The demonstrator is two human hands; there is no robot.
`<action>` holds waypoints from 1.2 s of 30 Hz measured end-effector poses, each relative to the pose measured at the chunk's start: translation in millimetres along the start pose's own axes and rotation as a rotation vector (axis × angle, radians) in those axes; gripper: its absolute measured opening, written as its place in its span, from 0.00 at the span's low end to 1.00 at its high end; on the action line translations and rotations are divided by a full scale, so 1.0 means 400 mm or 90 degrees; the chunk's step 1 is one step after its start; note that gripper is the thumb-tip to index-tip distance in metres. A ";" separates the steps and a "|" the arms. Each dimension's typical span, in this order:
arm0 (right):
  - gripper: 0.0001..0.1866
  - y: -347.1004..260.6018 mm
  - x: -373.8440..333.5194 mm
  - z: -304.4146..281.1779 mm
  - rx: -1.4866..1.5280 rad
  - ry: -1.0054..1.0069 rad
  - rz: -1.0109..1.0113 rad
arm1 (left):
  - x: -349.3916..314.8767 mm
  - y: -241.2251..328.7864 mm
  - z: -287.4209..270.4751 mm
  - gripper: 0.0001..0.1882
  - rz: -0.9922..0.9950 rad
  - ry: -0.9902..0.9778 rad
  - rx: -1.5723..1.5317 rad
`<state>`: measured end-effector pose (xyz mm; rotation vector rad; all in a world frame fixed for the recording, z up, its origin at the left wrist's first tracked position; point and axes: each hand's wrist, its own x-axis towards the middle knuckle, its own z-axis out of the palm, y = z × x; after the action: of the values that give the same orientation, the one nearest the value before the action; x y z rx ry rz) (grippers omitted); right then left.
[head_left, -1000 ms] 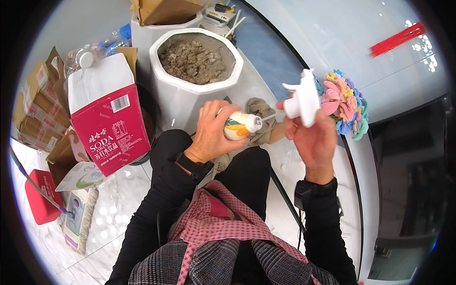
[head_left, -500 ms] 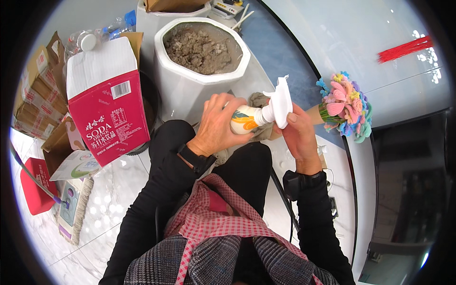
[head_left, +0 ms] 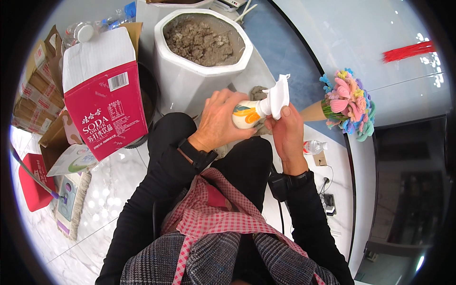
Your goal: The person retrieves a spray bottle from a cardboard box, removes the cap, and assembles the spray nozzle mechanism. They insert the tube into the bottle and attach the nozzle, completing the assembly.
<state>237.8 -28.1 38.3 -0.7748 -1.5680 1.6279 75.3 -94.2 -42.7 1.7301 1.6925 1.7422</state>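
Observation:
A white spray bottle [head_left: 245, 114] with an orange and green print lies tilted above my knees, its white spray head [head_left: 277, 98] toward the right. My left hand [head_left: 219, 117] is wrapped round the bottle's body from the left. With thumb and fingers closed, my right hand [head_left: 289, 134] grips the lower edge of the spray head; part of its grip is hidden. Just beyond the bottle stands a white octagonal planter [head_left: 178, 90] filled with lumpy grey-brown soil [head_left: 202, 42].
To the left stand a red and white carton [head_left: 107, 104], plastic bottles [head_left: 85, 32] and a mop head [head_left: 73, 204]. A bouquet of fuzzy flowers [head_left: 349, 102] is at the right, near a dark screen [head_left: 408, 175]. A small clear bottle [head_left: 313, 147] lies beside a wall socket [head_left: 320, 159].
My right hand has shifted left and a little lower on the spray head, its wrist turned more upright. The spray head has turned slightly. My left hand keeps its hold.

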 end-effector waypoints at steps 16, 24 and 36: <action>0.23 0.050 0.036 -0.035 -0.048 -0.042 -0.046 | 0.006 -0.004 -0.005 0.35 -0.035 -0.054 -0.046; 0.23 0.082 0.033 -0.025 0.066 -0.008 -0.096 | 0.010 -0.009 0.000 0.36 -0.085 -0.118 -0.212; 0.24 0.066 0.019 -0.035 0.146 -0.128 -0.129 | 0.024 -0.001 -0.035 0.38 -0.219 -0.406 -0.549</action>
<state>242.8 -13.8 11.5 -0.3284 -1.5064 1.7361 61.4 -94.6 -33.0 1.2679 0.7285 1.2587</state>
